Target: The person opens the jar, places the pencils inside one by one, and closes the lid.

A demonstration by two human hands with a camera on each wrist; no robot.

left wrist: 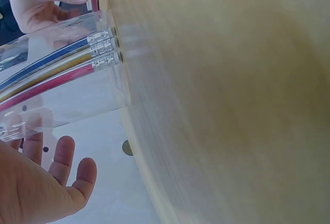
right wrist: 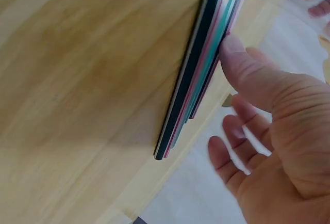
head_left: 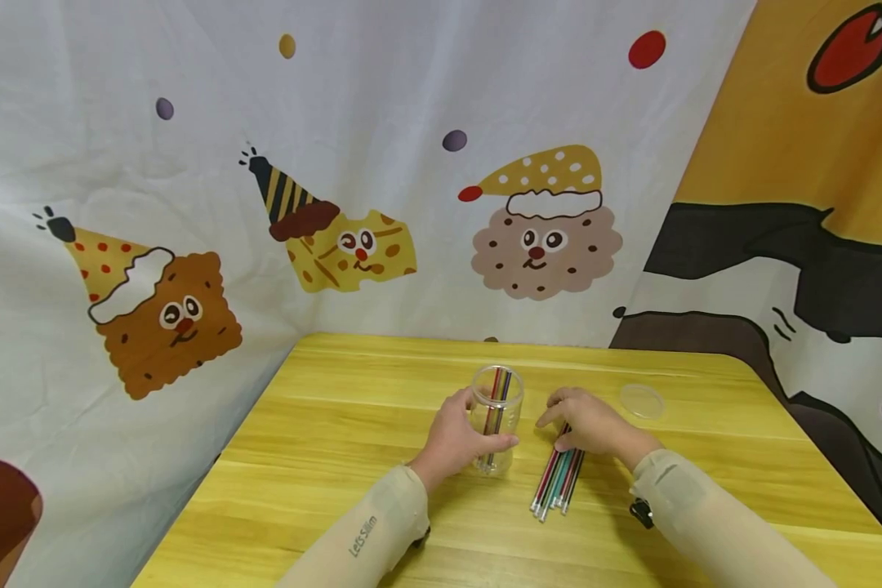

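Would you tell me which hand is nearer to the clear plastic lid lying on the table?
Right. The right hand rests on the pencils, just left of the lid; the left hand grips the jar, farther away.

yellow wooden table [head_left: 338,425], cartoon-print cloth backdrop [head_left: 382,122]

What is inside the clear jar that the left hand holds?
Inside the clear jar stand three pencils: blue, yellow and red, eraser ends down. The left hand covers part of its wall.
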